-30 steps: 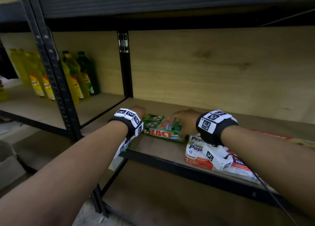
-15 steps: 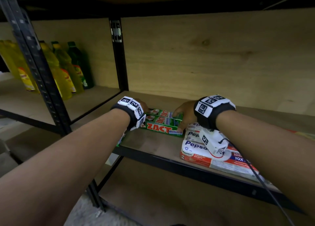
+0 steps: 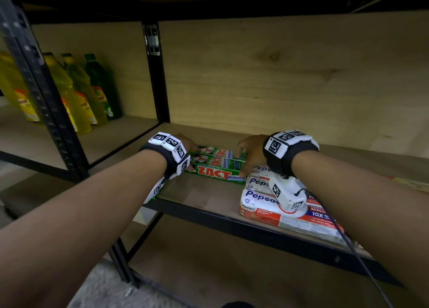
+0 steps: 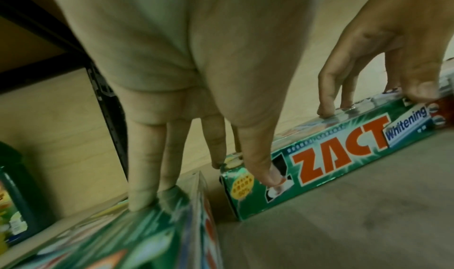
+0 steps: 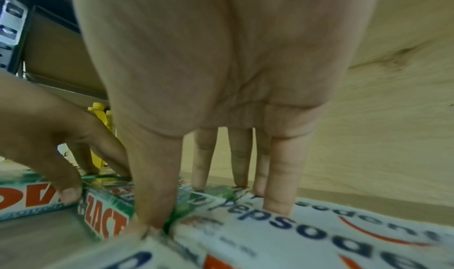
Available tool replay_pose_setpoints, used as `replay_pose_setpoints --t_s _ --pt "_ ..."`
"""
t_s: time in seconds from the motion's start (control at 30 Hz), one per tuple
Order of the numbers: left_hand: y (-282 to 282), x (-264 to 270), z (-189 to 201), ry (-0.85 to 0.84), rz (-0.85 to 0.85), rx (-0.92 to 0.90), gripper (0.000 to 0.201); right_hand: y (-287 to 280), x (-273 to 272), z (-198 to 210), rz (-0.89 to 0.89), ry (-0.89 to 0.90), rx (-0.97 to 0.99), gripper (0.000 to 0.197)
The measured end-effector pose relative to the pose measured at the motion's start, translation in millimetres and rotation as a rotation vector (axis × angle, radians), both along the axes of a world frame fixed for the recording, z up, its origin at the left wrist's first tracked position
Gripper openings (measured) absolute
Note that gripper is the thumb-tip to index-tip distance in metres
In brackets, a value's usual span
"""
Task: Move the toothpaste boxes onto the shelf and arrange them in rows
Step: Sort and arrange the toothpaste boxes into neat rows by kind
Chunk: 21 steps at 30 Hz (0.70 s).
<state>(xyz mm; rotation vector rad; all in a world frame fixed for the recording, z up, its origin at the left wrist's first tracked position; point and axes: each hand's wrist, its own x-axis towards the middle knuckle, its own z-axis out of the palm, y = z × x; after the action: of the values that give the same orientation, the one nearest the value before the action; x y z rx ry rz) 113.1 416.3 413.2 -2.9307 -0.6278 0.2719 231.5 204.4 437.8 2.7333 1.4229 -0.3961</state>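
Observation:
Three green ZACT toothpaste boxes (image 3: 216,166) lie side by side on the wooden shelf (image 3: 197,191). My left hand (image 3: 185,142) is at their left end. Its thumb touches the front box (image 4: 339,149), two straight fingers stand on top, and two more rest on another green box (image 4: 123,234) beside it. My right hand (image 3: 243,159) is at the right end, thumb against the front box's end (image 5: 108,220), straight fingers on the tops. Its little finger rests on the white Pepsodent boxes (image 3: 260,196), which are stacked just right of the ZACT boxes.
Yellow and green bottles (image 3: 76,94) stand in the bay to the left, beyond a black upright (image 3: 155,75). A black rail (image 3: 209,217) edges the shelf front. A wooden back panel (image 3: 278,75) closes the bay, and another shelf lies below.
Both hands stay at the ends of the ZACT boxes. The head view has moved closer and lower, and the boxes sit a little tighter against the Pepsodent stack.

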Motion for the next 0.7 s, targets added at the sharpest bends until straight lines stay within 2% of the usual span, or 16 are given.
replay_pose_setpoints --t_s 0.1,0.2,0.33,0.57,0.7 --pt "4 -12 0 -0.041 -0.001 0.018 0.078 -10 -4 -2 -0.001 -0.042 0.042 0.062" --pt "9 -32 3 -0.101 0.054 0.063 0.061 -16 -14 1 -0.024 -0.071 0.071 0.053" --pt "8 -77 20 -0.145 0.186 -0.048 0.052 -9 -39 16 0.003 -0.098 0.081 0.040" --pt "10 -146 35 -0.089 0.247 0.051 0.051 18 -100 40 0.140 -0.146 0.081 0.047" --pt "10 -173 35 -0.060 0.282 0.033 0.051 38 -134 36 0.212 -0.111 0.096 0.049"
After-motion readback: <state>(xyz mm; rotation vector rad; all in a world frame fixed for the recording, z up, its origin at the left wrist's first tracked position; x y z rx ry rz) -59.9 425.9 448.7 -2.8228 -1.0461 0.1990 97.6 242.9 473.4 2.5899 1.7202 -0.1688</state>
